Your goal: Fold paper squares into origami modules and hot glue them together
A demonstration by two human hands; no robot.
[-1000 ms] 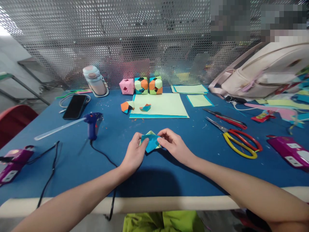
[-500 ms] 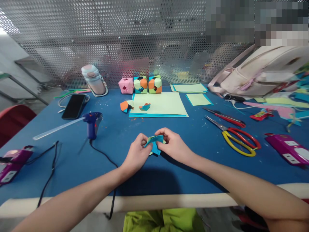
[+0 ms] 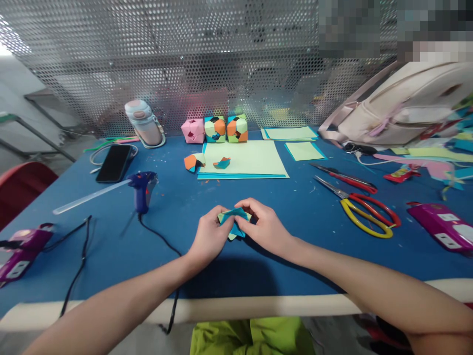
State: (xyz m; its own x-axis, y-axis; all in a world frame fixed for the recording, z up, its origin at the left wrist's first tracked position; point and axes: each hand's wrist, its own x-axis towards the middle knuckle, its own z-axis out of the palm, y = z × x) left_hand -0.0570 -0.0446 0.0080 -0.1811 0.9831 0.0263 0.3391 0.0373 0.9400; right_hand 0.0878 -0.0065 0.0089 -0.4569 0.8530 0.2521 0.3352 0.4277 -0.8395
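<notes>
My left hand (image 3: 210,234) and my right hand (image 3: 263,228) both pinch a small folded paper piece (image 3: 232,221), blue with pale green edges, held just above the blue table (image 3: 258,266) near its front middle. The fingertips of both hands meet on the piece's top edge. A blue point of the paper hangs down between the hands. Part of the piece is hidden by my fingers.
Farther back lie pale green paper sheets (image 3: 247,158), two small folded units (image 3: 194,161) and three paper cubes (image 3: 215,129). A blue glue gun (image 3: 143,185) with its cord and a phone (image 3: 114,162) sit at the left. Scissors (image 3: 364,212) and a backpack (image 3: 406,111) are at the right.
The paper piece has been pressed narrower and turned between my fingers, and my two hands have moved closer together. Nothing else on the table moved.
</notes>
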